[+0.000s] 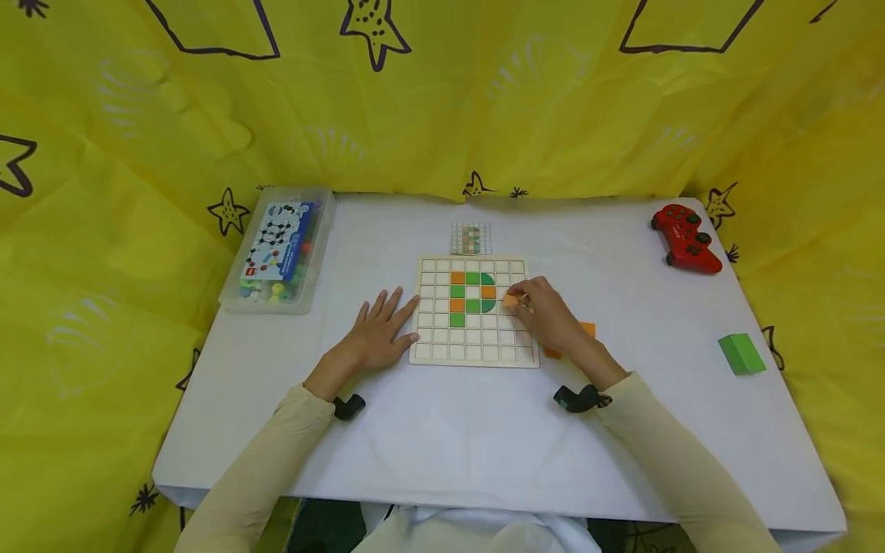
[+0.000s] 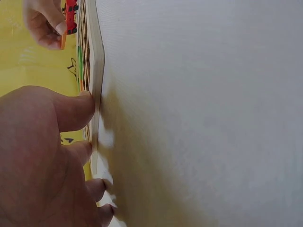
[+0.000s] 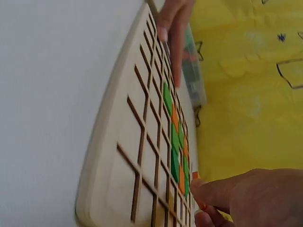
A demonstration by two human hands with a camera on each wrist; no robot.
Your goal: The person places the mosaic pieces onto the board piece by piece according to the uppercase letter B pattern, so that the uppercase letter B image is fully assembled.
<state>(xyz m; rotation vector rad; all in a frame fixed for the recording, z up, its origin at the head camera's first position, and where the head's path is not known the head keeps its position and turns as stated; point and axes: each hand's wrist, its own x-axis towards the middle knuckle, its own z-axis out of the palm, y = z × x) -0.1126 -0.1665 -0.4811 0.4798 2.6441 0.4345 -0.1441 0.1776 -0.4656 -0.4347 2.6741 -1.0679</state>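
A wooden grid board [image 1: 432, 356] lies on the white table, with green and orange pieces set in its upper middle cells around one bare cell. My left hand [image 1: 376, 338] rests spread at the board's left edge; in the left wrist view its thumb and a finger touch the rim [image 2: 98, 71]. Over the right side of the board, my right hand [image 1: 553, 319] pinches a small orange piece [image 1: 511, 301] between thumb and fingers. The right wrist view shows this hand [image 3: 255, 196] beside the grid [image 3: 106, 156]. More orange pieces [image 1: 588, 329] lie partly hidden under the right forearm.
A small printed pattern card [image 1: 472, 239] lies behind the board. At the back left is a clear plastic case [image 1: 276, 250] of colourful parts. A red game controller [image 1: 687, 239] lies at the back right, and a green block [image 1: 741, 354] near the right edge. Yellow cloth hangs around the table.
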